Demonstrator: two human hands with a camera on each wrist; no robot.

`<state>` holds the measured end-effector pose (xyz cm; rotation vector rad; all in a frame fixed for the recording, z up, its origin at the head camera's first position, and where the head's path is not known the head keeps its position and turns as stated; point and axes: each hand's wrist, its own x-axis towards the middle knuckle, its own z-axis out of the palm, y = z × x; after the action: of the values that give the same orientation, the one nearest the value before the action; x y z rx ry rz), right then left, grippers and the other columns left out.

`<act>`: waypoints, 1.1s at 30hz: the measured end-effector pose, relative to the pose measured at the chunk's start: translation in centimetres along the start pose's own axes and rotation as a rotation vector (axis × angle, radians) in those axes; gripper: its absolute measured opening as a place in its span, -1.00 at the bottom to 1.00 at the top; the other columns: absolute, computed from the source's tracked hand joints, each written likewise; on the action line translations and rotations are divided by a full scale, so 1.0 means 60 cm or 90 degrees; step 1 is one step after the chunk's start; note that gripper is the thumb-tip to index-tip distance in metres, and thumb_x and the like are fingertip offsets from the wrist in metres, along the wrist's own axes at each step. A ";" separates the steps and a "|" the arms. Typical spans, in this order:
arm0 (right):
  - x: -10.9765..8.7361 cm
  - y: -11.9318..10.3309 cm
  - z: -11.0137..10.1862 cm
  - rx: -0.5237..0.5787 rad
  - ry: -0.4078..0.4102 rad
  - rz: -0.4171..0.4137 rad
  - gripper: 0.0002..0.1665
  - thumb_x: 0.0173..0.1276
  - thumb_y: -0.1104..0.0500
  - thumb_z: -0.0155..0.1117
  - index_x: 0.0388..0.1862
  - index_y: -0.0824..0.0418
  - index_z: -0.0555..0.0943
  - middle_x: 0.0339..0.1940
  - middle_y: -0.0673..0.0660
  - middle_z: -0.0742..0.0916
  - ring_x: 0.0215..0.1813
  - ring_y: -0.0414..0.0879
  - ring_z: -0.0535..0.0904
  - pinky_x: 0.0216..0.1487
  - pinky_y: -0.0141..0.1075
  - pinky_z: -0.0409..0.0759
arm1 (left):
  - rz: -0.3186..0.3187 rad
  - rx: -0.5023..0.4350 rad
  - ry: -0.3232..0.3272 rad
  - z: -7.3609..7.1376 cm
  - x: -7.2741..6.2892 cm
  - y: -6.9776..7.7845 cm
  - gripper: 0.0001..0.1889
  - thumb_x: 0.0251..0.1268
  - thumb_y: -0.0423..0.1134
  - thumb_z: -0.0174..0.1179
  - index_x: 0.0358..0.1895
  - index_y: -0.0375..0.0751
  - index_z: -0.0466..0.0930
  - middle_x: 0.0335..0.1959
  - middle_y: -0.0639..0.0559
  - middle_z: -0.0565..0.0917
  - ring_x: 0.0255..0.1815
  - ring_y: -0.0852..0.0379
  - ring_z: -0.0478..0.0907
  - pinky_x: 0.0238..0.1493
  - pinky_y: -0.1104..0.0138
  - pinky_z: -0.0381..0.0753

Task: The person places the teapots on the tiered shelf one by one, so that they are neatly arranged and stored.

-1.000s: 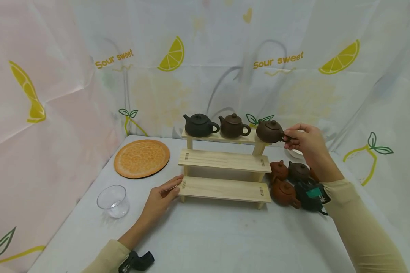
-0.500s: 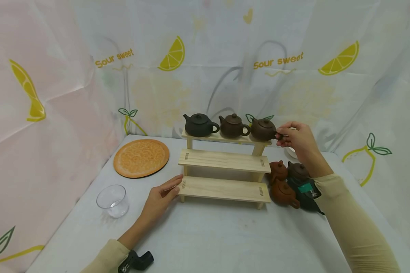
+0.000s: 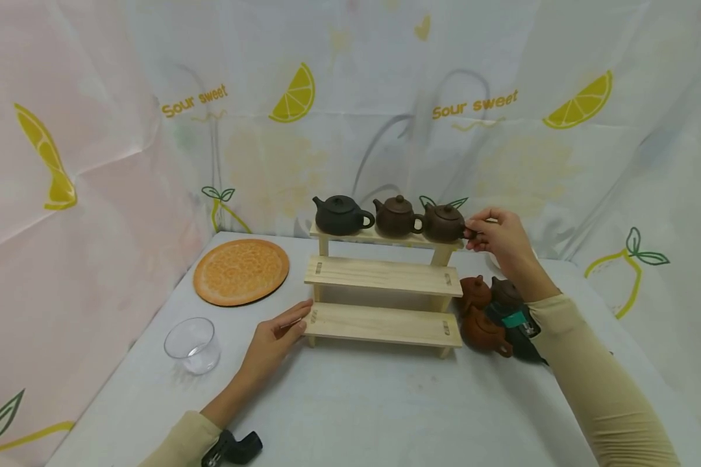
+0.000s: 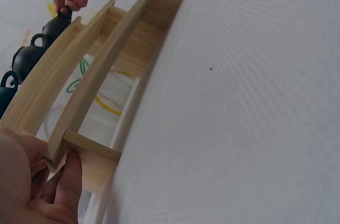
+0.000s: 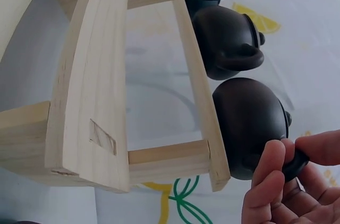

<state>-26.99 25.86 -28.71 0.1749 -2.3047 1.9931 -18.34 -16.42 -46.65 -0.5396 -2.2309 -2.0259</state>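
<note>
A three-tier wooden display stand (image 3: 380, 274) stands on the white cloth. My left hand (image 3: 272, 342) grips the left end of its lowest step; in the left wrist view, thumb and fingers close round the board's corner (image 4: 56, 155). At the top tier's right end, my right hand (image 3: 502, 245) pinches the handle of a dark brown teapot (image 3: 442, 224). That teapot sits upright at the board, spout to the left, right beside a second brown teapot (image 3: 394, 217). A black teapot (image 3: 340, 215) stands at the left end of the same tier.
Right of the stand cluster several teapots, among them a reddish-brown one (image 3: 483, 329) and a dark one (image 3: 505, 293), partly hidden by the right forearm. A round orange mat (image 3: 241, 272) and a clear glass cup (image 3: 193, 347) lie to the left. Printed curtains hang behind.
My right hand has moved left with the brown teapot, bringing it from the top tier's right edge close to the middle teapot. The left hand has stayed in place.
</note>
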 end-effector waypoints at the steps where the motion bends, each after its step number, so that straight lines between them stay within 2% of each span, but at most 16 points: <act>1: 0.000 0.001 0.000 0.001 -0.002 -0.002 -0.87 0.60 0.32 0.19 -0.12 0.42 0.49 -0.45 0.06 0.69 -0.51 -0.15 0.65 -0.40 -0.38 0.66 | -0.002 0.001 0.001 0.000 -0.001 0.000 -0.60 0.57 -0.32 0.22 0.35 -0.42 0.57 0.46 -0.09 0.48 0.54 -0.02 0.29 0.31 0.45 0.45; 8: 0.002 0.006 -0.001 0.000 -0.006 -0.019 -0.81 0.59 0.31 0.21 -0.07 0.47 0.49 -0.41 0.08 0.72 -0.50 -0.15 0.66 -0.41 -0.40 0.66 | 0.003 0.006 0.005 -0.001 -0.001 -0.002 -0.60 0.56 -0.32 0.23 0.34 -0.42 0.57 0.46 -0.10 0.49 0.54 -0.03 0.29 0.30 0.44 0.46; 14: -0.001 0.010 -0.004 -0.016 0.014 -0.038 -0.75 0.57 0.28 0.27 -0.05 0.50 0.51 -0.38 0.06 0.74 -0.51 -0.14 0.67 -0.42 -0.41 0.66 | 0.002 0.004 -0.001 -0.001 -0.002 -0.003 -0.59 0.57 -0.32 0.22 0.35 -0.44 0.56 0.46 -0.11 0.48 0.53 -0.05 0.29 0.28 0.44 0.49; 23: -0.005 0.015 -0.011 -0.138 0.041 -0.065 -0.70 0.58 0.14 0.29 -0.04 0.41 0.58 -0.31 -0.05 0.73 -0.44 -0.15 0.69 -0.35 -0.40 0.68 | 0.004 0.011 0.003 -0.002 -0.003 0.000 -0.60 0.57 -0.32 0.22 0.34 -0.43 0.56 0.45 -0.10 0.49 0.52 -0.04 0.30 0.26 0.43 0.50; 29: -0.020 0.015 -0.029 -0.106 0.056 -0.053 -0.69 0.58 0.12 0.28 -0.04 0.40 0.59 -0.30 -0.08 0.75 -0.43 -0.15 0.71 -0.37 -0.43 0.67 | 0.003 0.011 -0.004 -0.002 -0.002 -0.002 -0.59 0.58 -0.31 0.22 0.36 -0.43 0.55 0.46 -0.09 0.48 0.53 -0.03 0.29 0.28 0.44 0.49; 33: -0.036 0.012 -0.043 -0.113 0.065 -0.058 -0.67 0.60 0.09 0.27 -0.01 0.39 0.60 -0.28 -0.06 0.78 -0.41 -0.16 0.70 -0.34 -0.45 0.67 | 0.001 0.008 -0.003 -0.002 -0.001 -0.002 -0.59 0.57 -0.31 0.22 0.36 -0.42 0.56 0.46 -0.09 0.48 0.54 -0.02 0.29 0.28 0.45 0.48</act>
<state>-24.98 28.60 -29.37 0.1572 -2.3480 1.7046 -18.36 -16.53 -46.77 -0.5468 -2.2441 -2.0095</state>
